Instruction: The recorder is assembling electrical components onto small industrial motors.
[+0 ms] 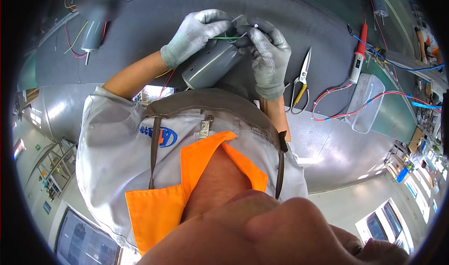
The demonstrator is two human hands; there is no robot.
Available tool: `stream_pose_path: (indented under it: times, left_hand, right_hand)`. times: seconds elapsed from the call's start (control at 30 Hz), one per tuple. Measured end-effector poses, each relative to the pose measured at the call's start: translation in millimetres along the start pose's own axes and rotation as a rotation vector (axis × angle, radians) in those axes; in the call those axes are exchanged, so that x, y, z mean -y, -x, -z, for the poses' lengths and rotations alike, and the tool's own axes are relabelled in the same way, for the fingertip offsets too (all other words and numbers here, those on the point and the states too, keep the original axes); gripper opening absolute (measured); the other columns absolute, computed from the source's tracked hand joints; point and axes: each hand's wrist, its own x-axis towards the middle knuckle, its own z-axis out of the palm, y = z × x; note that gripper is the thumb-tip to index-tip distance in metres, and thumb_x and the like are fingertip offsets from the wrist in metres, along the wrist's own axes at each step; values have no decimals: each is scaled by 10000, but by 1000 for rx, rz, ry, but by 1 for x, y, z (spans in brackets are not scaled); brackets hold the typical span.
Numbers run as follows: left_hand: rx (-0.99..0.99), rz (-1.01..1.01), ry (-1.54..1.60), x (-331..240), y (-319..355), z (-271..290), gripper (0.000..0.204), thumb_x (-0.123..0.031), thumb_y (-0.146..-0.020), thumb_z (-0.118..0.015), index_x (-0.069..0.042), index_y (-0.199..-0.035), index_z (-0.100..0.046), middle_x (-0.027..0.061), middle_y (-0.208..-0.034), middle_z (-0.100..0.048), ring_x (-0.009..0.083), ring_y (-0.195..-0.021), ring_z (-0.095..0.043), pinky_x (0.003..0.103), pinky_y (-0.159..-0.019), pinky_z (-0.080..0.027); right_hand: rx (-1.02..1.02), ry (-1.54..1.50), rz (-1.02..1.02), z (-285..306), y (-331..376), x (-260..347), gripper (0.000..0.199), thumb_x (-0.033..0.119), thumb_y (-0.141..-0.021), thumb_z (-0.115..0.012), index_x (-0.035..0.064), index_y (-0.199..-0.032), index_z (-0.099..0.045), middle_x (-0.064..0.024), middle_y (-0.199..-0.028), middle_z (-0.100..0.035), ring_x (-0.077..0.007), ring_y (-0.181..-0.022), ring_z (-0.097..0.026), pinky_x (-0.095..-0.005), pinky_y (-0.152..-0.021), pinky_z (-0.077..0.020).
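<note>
Both my hands wear grey-white gloves and meet above a grey cylindrical motor (210, 67), which lies tilted on the bench close to my apron. My left hand (199, 33) is closed in a pinch at a green wire (225, 38) by the motor's far end. Opposite it, my right hand (269, 50) pinches a thin white strip with a small block head, which looks like a cable tie (256, 26). Dark glove fingertips hide part of the wires and the strip. Yellow and red wires (167, 80) show beside the motor's near end.
Scissors (303, 75) with yellow on the handle lie right of my right hand. Beyond them are a red-and-white pointed tool (360, 52) on a cable and a clear plastic tray (369, 103). More wired motors stand at left (95, 35) and far right (378, 2).
</note>
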Motion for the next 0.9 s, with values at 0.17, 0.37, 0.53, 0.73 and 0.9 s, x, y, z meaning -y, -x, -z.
stream_pose_path:
  times: [0.17, 0.37, 0.53, 0.73, 0.9]
  left_hand:
    - [111, 204, 126, -12, 10, 14, 359, -297, -951, -659, -12, -1169, -664, 11, -913, -696, 38, -728, -588, 199, -619, -468]
    - [164, 237, 365, 5, 16, 16, 391, -289, -967, -604, 9, -1219, -624, -5, -937, -669, 15, -803, -588, 172, -610, -454]
    - [30, 123, 222, -6, 19, 3, 286, -276, -953, -632, -26, -1093, -646, -9, -863, -655, 20, -614, -530, 174, -493, -373]
    - [1, -24, 191, -11, 13, -28, 174, -133, -919, -709, 6, -1022, -708, 20, -919, -706, 47, -805, -623, 208, -714, -515]
    - [12, -42, 177, -9, 12, -30, 197, -128, -921, -705, 11, -1060, -710, 41, -944, -718, 66, -850, -640, 225, -777, -528]
  right_hand:
    - [-8, 38, 93, 7, 18, -8, 180, 41, -929, -642, -16, -1098, -665, -103, -931, -723, -143, -786, -688, -282, -632, -572]
    - [127, 1309, 806, 31, 48, -25, 217, 168, -787, -766, 89, -970, -681, -110, -919, -689, -312, -670, -637, -409, -596, -528]
    - [-23, 938, 589, 24, 48, -29, 189, 149, -838, -732, 60, -986, -654, -120, -918, -696, -278, -649, -646, -373, -573, -528]
    - [-29, -83, 152, 13, 9, -13, 149, 55, -965, -605, -9, -1095, -570, -171, -941, -715, -146, -638, -657, -254, -520, -524]
    - [-21, -183, 152, 12, 9, -9, 318, 30, -952, -597, -23, -1260, -534, -152, -888, -710, -126, -592, -609, -255, -496, -482]
